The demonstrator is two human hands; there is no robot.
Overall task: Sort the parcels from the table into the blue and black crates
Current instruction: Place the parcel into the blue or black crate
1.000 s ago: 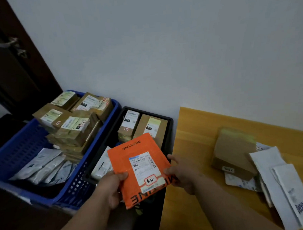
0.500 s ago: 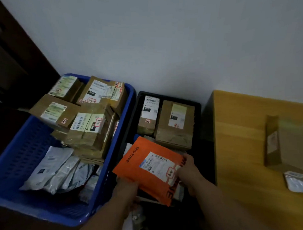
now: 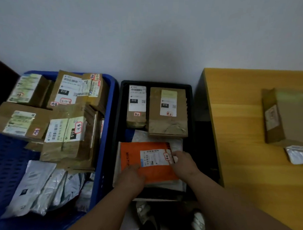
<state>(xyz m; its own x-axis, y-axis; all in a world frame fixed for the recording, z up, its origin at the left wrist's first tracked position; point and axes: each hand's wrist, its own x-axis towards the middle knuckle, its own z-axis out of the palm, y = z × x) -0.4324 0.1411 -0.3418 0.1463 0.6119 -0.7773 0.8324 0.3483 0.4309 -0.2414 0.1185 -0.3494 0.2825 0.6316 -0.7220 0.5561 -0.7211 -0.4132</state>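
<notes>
Two bare forearms, no sleeves in view, left hand (image 3: 132,176), right hand (image 3: 184,163), no rings or watch

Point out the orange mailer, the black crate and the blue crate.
orange mailer (image 3: 156,173): head view, bare orange face below its label.
black crate (image 3: 156,83): head view, far rim.
blue crate (image 3: 113,92): head view, right rim by the black crate.

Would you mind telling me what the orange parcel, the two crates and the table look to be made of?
Orange parcel: seemingly a thin plastic mailer, smooth, lying flat. Blue crate: moulded plastic by its look, with a perforated grid wall. Black crate: probably plastic too, matte, though too dark to be sure. Table: wood or wood-look laminate, with visible grain and a slight sheen.
</notes>
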